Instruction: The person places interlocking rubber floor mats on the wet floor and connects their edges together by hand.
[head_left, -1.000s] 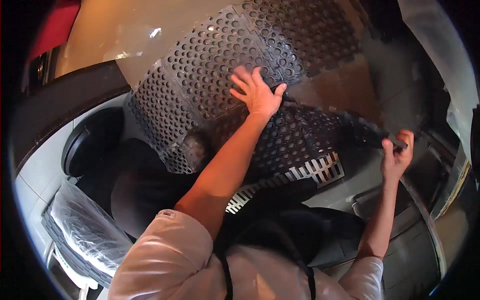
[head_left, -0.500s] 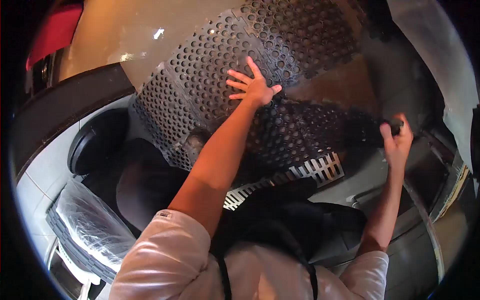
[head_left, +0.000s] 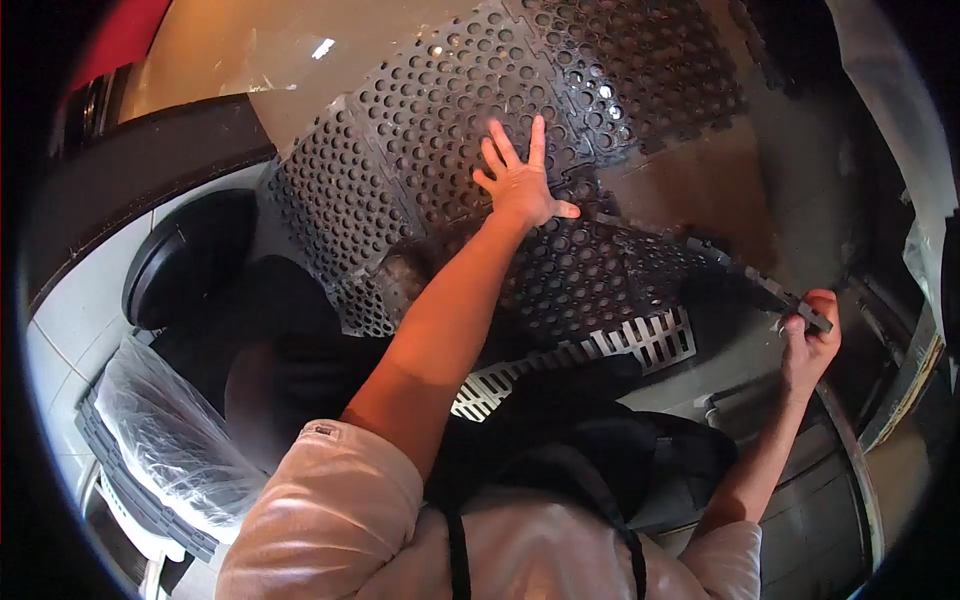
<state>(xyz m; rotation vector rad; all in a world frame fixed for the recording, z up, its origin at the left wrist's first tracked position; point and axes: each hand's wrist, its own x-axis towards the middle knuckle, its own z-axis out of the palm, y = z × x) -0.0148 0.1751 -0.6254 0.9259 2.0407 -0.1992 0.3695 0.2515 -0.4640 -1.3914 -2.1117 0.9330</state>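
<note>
Dark interlocking floor mat tiles [head_left: 450, 105] full of round holes cover the wet floor ahead of me. My left hand [head_left: 522, 190] is open over the tiles, fingers spread and palm down; it looks to be resting on them near a seam. To the right, my right hand [head_left: 812, 342] is closed on the edge of a perforated floor mat [head_left: 655, 268]. That edge is raised and tilted off the floor, while the mat's left part lies below my left hand. My forearm hides some of the tiles.
A slotted pale drain grate [head_left: 655, 340] lies by my legs. On the left are a round black object [head_left: 180, 265], a clear plastic cover [head_left: 175, 435] over something, and a dark ledge [head_left: 150, 165]. Pipes and metal bars [head_left: 850, 460] stand at the right.
My right hand has moved down with the mat edge, which now shows turned up. My left hand has shifted slightly right and down, still spread. The view has shifted a little.
</note>
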